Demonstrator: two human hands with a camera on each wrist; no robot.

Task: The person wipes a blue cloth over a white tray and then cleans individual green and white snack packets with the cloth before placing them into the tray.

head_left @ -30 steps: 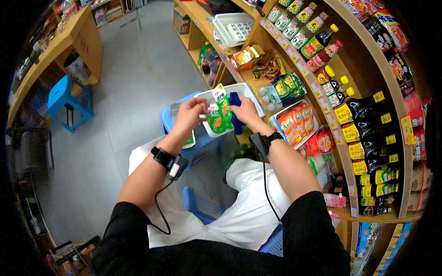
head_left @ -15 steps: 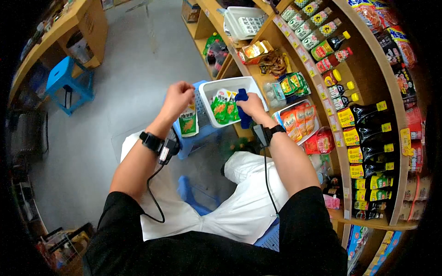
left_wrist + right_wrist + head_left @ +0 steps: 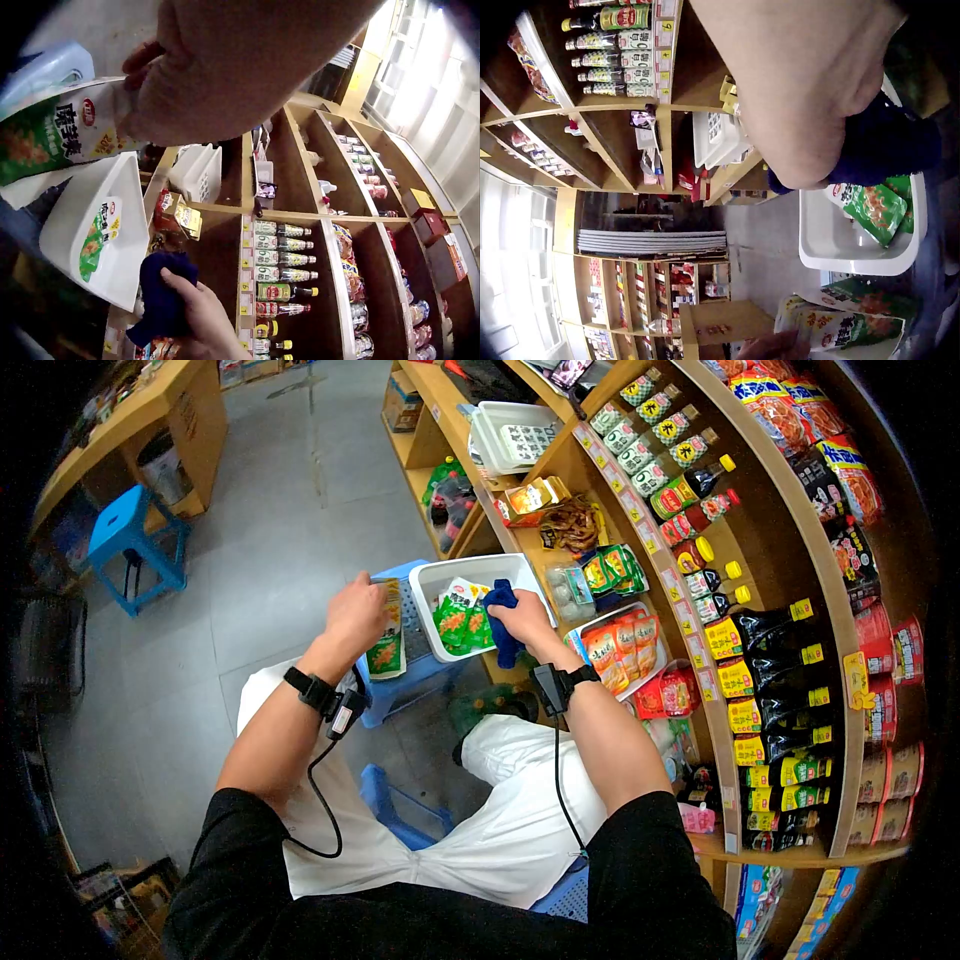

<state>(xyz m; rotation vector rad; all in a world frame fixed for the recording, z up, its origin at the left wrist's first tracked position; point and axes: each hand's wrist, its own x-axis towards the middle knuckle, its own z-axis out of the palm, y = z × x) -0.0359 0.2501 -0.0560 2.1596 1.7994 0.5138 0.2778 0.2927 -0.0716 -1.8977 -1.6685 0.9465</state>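
Observation:
My left hand (image 3: 357, 615) is at the left side of the blue stool, its fingers at the top end of a green-and-white snack packet (image 3: 64, 135). In the left wrist view the forearm and hand hide part of the grip; a white edge shows beneath this packet. The right hand (image 3: 524, 620) grips a dark blue cloth (image 3: 502, 625) at the right rim of a white plastic tub (image 3: 425, 588). Several similar green packets (image 3: 462, 618) lie inside the tub. In the right wrist view the cloth (image 3: 889, 146) bunches below the hand and overlaps the tub.
Under the tub and packets stands a blue plastic stool (image 3: 412, 680). To the right, wooden shelves (image 3: 690, 585) carry sauce bottles (image 3: 755, 680) and a box of orange packets (image 3: 625, 645). Another blue stool (image 3: 127, 540) is on the grey floor (image 3: 270, 510) at left.
My left hand has left the packet over the tub and moved left, then lower, to a packet at the stool's left side. The right hand keeps the cloth near the tub's right rim.

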